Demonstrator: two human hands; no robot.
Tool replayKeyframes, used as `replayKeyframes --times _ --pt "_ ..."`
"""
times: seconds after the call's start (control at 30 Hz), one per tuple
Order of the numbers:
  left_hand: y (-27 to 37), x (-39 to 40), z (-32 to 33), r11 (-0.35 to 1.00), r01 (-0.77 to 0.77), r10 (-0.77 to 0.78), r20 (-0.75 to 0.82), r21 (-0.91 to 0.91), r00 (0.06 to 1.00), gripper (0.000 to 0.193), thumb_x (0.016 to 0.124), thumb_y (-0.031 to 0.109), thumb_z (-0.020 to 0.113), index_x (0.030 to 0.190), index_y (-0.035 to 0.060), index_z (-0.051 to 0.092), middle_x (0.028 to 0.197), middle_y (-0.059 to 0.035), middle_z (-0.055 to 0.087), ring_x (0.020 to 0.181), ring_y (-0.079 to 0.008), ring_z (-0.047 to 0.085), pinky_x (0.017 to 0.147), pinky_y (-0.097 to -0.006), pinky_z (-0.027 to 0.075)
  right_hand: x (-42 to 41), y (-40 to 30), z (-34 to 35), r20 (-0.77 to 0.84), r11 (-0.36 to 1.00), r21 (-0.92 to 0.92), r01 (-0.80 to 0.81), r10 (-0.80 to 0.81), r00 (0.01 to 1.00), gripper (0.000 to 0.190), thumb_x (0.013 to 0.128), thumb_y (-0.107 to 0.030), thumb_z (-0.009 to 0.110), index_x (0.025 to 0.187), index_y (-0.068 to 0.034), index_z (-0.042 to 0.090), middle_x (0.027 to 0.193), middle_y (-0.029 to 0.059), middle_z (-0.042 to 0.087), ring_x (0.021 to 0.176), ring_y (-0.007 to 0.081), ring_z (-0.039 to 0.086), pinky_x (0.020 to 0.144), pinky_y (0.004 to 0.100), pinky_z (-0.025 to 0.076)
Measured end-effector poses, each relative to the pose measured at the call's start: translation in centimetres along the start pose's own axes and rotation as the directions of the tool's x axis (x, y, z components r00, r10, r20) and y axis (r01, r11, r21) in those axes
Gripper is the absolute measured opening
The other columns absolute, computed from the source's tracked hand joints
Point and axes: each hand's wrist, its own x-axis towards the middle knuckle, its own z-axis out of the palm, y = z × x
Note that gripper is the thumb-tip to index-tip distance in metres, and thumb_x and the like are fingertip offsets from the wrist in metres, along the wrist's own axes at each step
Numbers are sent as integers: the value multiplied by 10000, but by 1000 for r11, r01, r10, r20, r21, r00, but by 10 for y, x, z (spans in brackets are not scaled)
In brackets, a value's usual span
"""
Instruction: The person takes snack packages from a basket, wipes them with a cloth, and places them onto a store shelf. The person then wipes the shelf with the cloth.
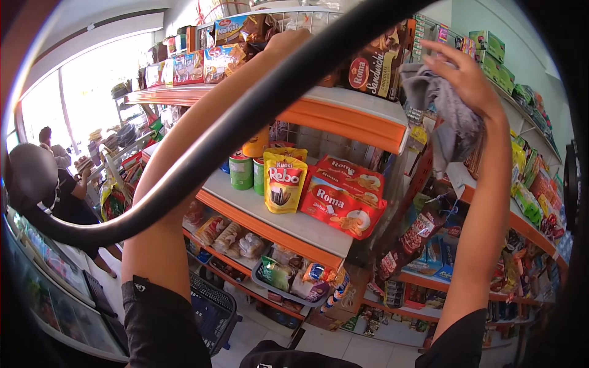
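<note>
My right hand [462, 78] is raised at the right with a crumpled grey cloth [444, 103] hanging from its palm; some of its fingers stay extended. My left hand [291, 40] reaches onto the top shelf [359, 108], behind packs of Malkist crackers [237, 30]. A black band crosses the view, and the left fingers are hidden, so their grip cannot be made out. Between the hands stands a brown Roma Sandwich biscuit pack [372, 69]. One shelf down are a yellow Rebo kuaci pouch [285, 184] and red Roma biscuit packs [343, 198].
Green cans [240, 172] stand beside the pouch. Below are a grey-blue basket of snacks [294, 294] and a dark shopping basket [211, 313] on the floor. Shelves of snacks [529, 184] line the right. Glass-topped cases [55, 276] and two people [69, 193] are at the left.
</note>
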Motion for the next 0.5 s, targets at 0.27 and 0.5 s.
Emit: replayKeyframes --times 0.27,0.5 --pt "25 -94 -53 1000 -21 23 -342 8 939 393 779 208 629 1148 107 539 992 -173 608 883 -295 614 744 -400 497 -169 -37 -24 -367 977 5 -212 199 909 386 885 -212 482 1215 -13 490 1229 99 499 1126 184 463 964 302 326" --pt "24 -283 -23 865 9 -365 -615 -502 699 319 823 -38 535 1136 19 526 973 -112 613 833 -141 611 645 -247 535 -361 -71 63 19 552 689 -469 634 773 613 808 -418 547 1136 95 476 1060 174 548 971 217 532 861 321 405"
